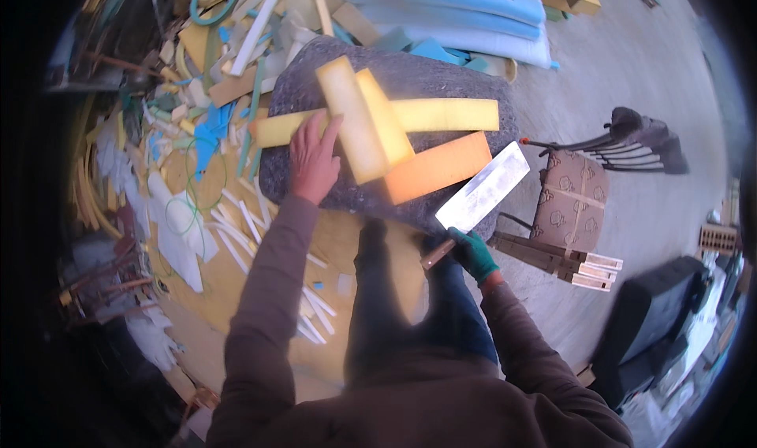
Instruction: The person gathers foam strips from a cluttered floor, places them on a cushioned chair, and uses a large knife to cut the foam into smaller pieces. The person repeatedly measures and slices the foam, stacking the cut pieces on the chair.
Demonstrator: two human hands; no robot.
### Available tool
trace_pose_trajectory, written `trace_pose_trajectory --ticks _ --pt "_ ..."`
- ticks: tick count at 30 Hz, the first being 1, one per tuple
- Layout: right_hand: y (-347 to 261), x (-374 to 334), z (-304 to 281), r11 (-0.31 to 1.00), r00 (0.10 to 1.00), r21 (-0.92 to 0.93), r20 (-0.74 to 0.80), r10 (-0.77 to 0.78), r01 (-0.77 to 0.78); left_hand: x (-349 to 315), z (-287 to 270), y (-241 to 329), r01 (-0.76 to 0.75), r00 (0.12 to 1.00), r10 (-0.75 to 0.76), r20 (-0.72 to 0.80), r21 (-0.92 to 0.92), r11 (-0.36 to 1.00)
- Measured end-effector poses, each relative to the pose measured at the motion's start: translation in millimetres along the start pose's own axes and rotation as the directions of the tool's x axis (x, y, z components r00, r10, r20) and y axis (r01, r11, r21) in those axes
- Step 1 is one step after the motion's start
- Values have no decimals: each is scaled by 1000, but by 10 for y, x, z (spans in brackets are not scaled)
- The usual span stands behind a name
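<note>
My left hand (311, 160), bare and with fingers apart, rests at the left edge of a pale yellow foam block (351, 121). A second yellow foam piece (386, 117) lies against that block's right side. Beneath them a long yellow foam strip (449, 115) runs across, its left end beside my hand. An orange foam block (441, 167) lies nearer me. In a green glove, my right hand (475, 257) grips a cleaver (485, 188) by its wooden handle. Its broad blade points up and right, beside the orange block. All the foam rests on a dark grey fabric-topped surface (307, 70).
Foam offcuts (236, 85) heap up at the left and far left. Blue foam slabs (457, 7) are stacked at the back. A patterned cushioned chair (572, 200) with wooden legs stands right, beyond it a black upholstered piece (646, 322). White strips (236, 219) litter the floor.
</note>
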State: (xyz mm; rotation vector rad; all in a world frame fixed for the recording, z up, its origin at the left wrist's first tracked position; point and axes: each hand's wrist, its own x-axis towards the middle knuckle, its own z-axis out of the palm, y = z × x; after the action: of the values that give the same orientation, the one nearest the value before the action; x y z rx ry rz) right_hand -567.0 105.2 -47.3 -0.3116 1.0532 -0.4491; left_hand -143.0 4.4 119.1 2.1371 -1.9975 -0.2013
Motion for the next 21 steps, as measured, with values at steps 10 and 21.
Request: trace_pose_trajectory --ticks 10,21 --pt "227 -343 628 885 939 350 -261 -223 307 1241 -187 -200 -627 727 611 314 -61 777" --pt "316 115 772 990 893 117 -450 -21 82 1604 333 -62 -740 605 681 412 -23 672"
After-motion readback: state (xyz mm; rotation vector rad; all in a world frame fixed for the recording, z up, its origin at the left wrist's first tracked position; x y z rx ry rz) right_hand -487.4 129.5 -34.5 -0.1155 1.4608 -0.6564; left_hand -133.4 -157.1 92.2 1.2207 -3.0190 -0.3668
